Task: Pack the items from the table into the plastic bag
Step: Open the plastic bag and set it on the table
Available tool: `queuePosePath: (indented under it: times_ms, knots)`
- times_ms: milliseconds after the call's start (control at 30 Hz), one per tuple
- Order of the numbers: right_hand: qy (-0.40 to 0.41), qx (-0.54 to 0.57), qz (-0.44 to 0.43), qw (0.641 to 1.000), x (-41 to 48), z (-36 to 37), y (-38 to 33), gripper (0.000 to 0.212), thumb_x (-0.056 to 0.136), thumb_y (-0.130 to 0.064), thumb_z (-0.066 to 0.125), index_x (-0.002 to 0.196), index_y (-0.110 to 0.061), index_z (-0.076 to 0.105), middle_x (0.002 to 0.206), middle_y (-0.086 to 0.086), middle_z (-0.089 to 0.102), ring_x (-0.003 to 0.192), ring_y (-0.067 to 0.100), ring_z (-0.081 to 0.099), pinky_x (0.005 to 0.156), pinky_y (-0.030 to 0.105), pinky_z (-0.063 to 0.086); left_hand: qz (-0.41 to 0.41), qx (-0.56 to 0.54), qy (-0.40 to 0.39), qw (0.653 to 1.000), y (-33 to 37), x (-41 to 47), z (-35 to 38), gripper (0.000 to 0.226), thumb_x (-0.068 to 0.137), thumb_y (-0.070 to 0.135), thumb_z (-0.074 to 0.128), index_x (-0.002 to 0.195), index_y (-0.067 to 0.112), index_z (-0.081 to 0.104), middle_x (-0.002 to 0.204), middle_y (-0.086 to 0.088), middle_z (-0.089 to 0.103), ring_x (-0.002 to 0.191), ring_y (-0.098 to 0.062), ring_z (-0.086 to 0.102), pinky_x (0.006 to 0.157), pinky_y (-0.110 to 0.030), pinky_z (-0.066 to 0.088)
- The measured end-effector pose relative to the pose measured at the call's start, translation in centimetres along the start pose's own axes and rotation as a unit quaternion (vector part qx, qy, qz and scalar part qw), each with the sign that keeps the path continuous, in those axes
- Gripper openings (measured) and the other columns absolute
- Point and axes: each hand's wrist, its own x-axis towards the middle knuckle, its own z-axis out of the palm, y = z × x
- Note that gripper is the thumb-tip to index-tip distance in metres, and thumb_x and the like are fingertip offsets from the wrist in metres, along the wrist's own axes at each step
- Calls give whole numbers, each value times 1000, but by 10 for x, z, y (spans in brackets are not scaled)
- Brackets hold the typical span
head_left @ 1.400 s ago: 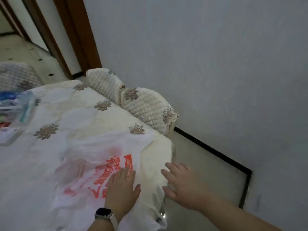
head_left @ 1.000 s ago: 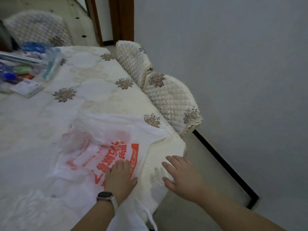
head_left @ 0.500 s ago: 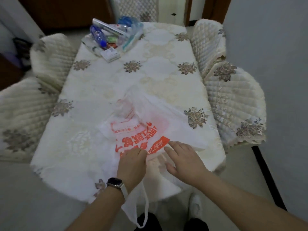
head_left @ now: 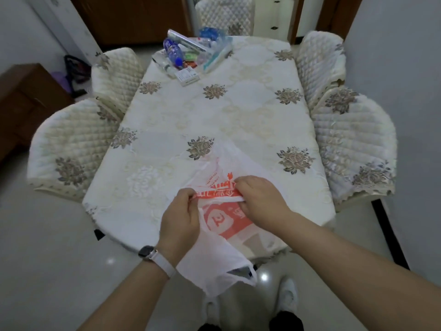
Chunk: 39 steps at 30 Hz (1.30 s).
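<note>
Hands at near edge: left hand (head_left: 182,216) pinched bunched orange-printed fold of plastic bag (head_left: 224,225), fingers curled tight. Right hand (head_left: 260,199) gripped same fold just beside it, probably teasing layers apart to find mouth. Bag lay on near end of table (head_left: 214,115), handle loop dangling off edge. Items (head_left: 191,53), among them blue bottle (head_left: 173,52) and white box (head_left: 187,76), sat piled at far end, well apart from bag. Quilted chairs (head_left: 71,149) hemmed left and right sides.

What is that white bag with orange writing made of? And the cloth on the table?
Plastic bag: thin white plastic film, wrinkly, slightly see-through, orange print. Tablecloth: seemingly woven cream fabric, faintly shiny, with embroidered-looking brown flowers.
</note>
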Motion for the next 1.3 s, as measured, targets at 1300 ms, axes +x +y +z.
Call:
queuePosePath:
  times_ms: [1300]
  knots:
    - [-27, 110, 187, 976, -19, -80, -43, 42, 83, -51, 66, 113, -27, 49, 98, -8, 61, 85, 17, 58, 71, 36, 48, -10, 114, -75, 991, -3, 28, -79, 12, 90, 26, 63, 85, 24, 52, 77, 4, 61, 74, -19, 57, 67, -39, 45]
